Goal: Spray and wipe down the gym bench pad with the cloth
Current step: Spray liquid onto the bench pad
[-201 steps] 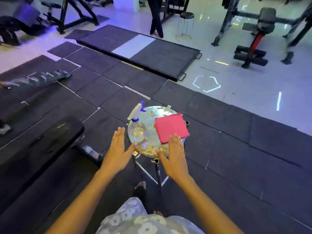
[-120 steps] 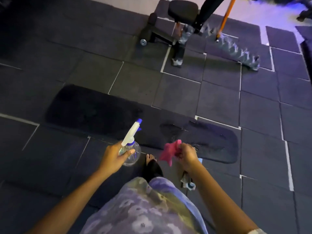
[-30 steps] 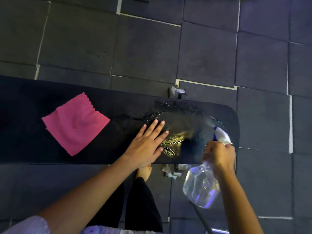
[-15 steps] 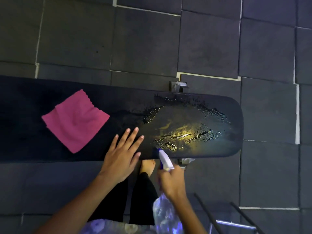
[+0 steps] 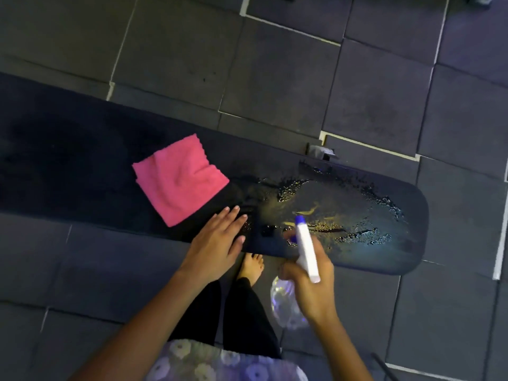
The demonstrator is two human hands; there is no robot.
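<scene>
Now the right hand grips the spray bottle at lower centre; the left hand lies flat, fingers spread, on the wet bench pad below the pink cloth.

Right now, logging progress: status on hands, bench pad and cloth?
Right hand grips spray bottle. Left hand flat on bench pad. Right end wet, unwiped. Cloth lies unheld. Nothing obstructing.

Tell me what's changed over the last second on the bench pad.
The right hand has drawn the spray bottle back from the pad's far right end toward its near edge, nozzle aimed at the wet patch. The left hand slid toward the near edge. The pink cloth stays untouched on the bench pad.
</scene>
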